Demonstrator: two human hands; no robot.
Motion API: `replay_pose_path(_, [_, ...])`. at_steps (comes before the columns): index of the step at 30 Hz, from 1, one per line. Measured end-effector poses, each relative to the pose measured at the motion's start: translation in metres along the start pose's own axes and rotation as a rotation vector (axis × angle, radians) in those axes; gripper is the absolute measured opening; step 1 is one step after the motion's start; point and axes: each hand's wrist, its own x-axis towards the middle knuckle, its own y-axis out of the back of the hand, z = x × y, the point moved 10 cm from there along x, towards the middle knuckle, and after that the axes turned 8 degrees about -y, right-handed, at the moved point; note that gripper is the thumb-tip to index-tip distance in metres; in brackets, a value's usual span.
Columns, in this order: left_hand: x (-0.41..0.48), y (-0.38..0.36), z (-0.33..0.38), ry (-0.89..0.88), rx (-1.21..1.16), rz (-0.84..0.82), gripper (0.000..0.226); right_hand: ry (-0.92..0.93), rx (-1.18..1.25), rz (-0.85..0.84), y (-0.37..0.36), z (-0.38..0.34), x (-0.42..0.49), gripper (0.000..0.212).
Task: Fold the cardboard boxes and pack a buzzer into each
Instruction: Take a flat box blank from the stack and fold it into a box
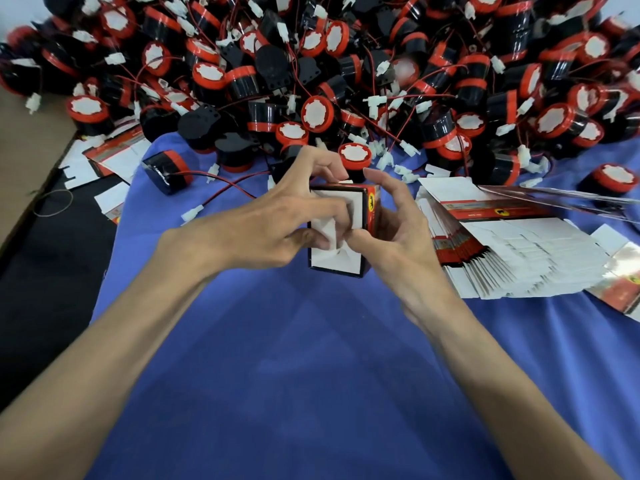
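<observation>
One box [334, 263] in curled fingers [322, 164], left hand [263, 223], right hand [398, 233], blue cloth [277, 358], perhaps dark floor [52, 271]

The box [372, 216] in front of you carries a yellow badge with a black animal figure on its red side. The flat cartons [502, 211] show the same badge on their red band. You can read no lettering anywhere.

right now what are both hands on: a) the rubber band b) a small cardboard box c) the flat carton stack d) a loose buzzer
b: the left hand and right hand both grip the small cardboard box, fingers on its white end flaps
</observation>
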Motion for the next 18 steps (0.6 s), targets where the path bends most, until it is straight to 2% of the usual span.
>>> replay_pose_path(3, [-0.001, 0.001, -0.001, 0.033, -0.1, 0.064, 0.012, -0.045, 0.139, -0.101, -0.001, 0.0, 0.001, 0.067])
replay_pose_path(5, [-0.004, 0.006, -0.001, 0.05, -0.158, 0.198, 0.02, -0.052, 0.231, -0.116, 0.004, -0.003, 0.004, 0.064])
replay_pose_path(9, [-0.013, -0.009, -0.011, 0.239, -0.45, 0.462, 0.081, -0.089, 0.378, -0.121, 0.006, -0.002, 0.006, 0.07])
replay_pose_path(11, [-0.017, -0.026, -0.021, 0.363, -0.654, 0.493, 0.11, -0.102, 0.437, -0.19, -0.002, 0.0, 0.004, 0.068])
replay_pose_path(13, [-0.017, -0.041, -0.026, 0.45, -0.803, 0.455, 0.124, -0.101, 0.47, -0.219, -0.006, 0.0, 0.004, 0.067])
replay_pose_path(15, [-0.014, -0.044, -0.022, 0.462, -0.769, 0.383, 0.114, -0.089, 0.461, -0.215, -0.004, -0.002, 0.004, 0.077])
replay_pose_path(18, [-0.018, -0.036, -0.026, 0.439, -0.719, 0.445, 0.061, 0.017, 0.244, -0.153, 0.002, -0.007, 0.004, 0.096])
